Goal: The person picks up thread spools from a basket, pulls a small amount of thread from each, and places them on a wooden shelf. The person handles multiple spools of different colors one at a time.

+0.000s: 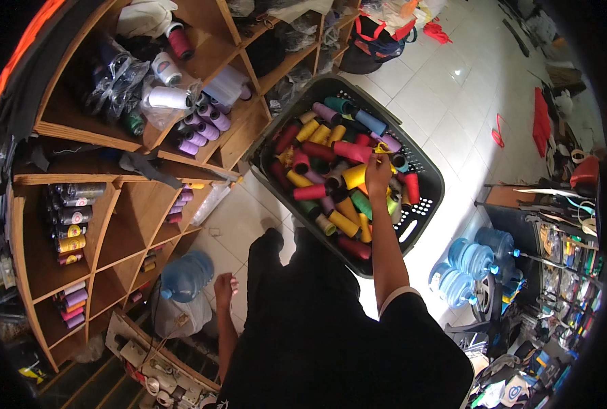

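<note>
A large dark green plastic basket [423, 225] with perforated sides stands on the floor before me, filled with thread spools of many colours. My right hand [379, 172] reaches in over the heap, its fingers drawn together at a loose tuft of yellow thread [384, 146]. What they grip is partly hidden. Against that hand lies a yellow thread spool [354, 176], and a pinkish-red spool [350, 151] is just left of the fingertips. My left hand [226, 286] hangs low at my left side, fingers curled in with nothing visible in them, beside a blue water jug [188, 275].
Wooden shelving [113, 225] runs along the left, with purple spools [201, 126] and bagged white spools [169, 97]. A power board [130, 347] is at lower left. Several blue water jugs [470, 258] stand on the right near a cluttered rack [569, 273]. White floor tiles [429, 109] lie beyond the basket.
</note>
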`<state>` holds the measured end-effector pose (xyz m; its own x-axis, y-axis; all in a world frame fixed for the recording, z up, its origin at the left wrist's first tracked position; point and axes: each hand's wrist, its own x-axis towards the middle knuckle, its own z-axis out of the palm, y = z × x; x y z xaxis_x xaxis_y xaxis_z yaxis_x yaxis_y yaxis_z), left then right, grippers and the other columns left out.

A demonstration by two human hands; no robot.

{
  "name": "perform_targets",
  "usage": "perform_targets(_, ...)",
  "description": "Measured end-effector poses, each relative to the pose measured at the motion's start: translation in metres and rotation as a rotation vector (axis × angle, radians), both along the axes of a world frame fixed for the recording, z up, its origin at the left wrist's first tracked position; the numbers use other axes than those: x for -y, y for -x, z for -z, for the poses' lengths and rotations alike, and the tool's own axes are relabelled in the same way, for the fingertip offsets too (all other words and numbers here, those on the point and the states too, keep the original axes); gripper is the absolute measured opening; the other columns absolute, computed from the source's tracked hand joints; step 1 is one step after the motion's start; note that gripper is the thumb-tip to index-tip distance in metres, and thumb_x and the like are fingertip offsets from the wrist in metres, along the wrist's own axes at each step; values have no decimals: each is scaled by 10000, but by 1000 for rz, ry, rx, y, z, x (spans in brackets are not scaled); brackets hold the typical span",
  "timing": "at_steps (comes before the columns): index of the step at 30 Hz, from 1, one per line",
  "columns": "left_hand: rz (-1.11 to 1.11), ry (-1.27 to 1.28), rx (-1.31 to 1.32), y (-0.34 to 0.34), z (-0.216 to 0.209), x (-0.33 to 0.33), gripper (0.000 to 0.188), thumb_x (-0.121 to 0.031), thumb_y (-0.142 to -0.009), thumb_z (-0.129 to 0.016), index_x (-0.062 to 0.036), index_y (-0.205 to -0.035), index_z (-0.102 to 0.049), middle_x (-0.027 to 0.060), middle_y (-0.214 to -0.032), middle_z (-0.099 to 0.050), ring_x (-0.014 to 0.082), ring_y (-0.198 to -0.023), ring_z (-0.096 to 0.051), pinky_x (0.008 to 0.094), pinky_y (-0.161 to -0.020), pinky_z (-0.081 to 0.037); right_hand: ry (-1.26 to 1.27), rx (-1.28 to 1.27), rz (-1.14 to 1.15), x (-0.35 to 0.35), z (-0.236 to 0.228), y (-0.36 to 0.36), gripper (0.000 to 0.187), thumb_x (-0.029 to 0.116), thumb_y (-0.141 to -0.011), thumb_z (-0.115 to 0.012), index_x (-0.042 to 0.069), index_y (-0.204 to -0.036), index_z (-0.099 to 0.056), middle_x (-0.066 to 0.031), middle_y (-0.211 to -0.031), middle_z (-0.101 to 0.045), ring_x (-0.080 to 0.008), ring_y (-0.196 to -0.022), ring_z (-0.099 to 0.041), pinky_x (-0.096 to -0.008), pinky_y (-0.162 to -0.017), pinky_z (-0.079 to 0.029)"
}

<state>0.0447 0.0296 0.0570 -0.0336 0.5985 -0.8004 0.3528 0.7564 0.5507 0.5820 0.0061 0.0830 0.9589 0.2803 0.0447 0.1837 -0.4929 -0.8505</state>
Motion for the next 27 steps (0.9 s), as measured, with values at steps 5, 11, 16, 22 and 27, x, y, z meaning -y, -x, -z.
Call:
perform_targets(5, 210, -209, 131, -60, -5, -51, 223, -272, -922, -573, -65, -1005, -572, 24, -820, -598, 111, -671, -587, 231, -545, -453, -422, -552, 125, 45, -3, 14, 238, 197, -907, -526, -30, -926, -594, -67, -825, -607, -150, -738, -588, -274, -681, -488)
perform_targets(11, 357, -188, 59, -83, 5, -57, 199, -250, -913, -580, -75, -1006, -577, 21, -829, -600, 113, -700, -593, 254, -574, -460, -376, -497, 414, 101, 12, 15, 209, 212, -873, -569, 9, -926, -567, -59, -782, -590, -141, -696, -574, -289, -600, -486)
perform_targets(16, 237, 30, -42, -45, 42, -29, 190, -200, -893, -560, -52, -1009, -590, 36, -756, -584, 131, -653, -582, 270, -513, -429, -331, -351, 626, 142, 19, 3, 320, 175, -835, -604, 16, -1024, -401, -127, -875, -542, -162, -713, -547, -306, -611, -472)
perform_targets(22, 526, 80, 102, 67, 127, -17, 167, -127, -869, -545, -28, -995, -593, 44, -679, -538, 122, -551, -512, 273, -423, -356, -18, -350, 541, 178, 63, 2, 634, 272, -760, -716, -30, -1205, -381, -249, -1116, -548, -313, -1039, -563, -383, -905, -430)
perform_targets(27, 177, 181, -24, 40, 91, 2, 185, -131, -881, -546, -16, -1021, -582, 52, -714, -536, 124, -567, -507, 264, -450, -370, 269, -26, -83, 154, 54, 20, 590, 285, -675, -799, 20, -1136, -543, -183, -1088, -600, -347, -994, -590, -414, -877, -455)
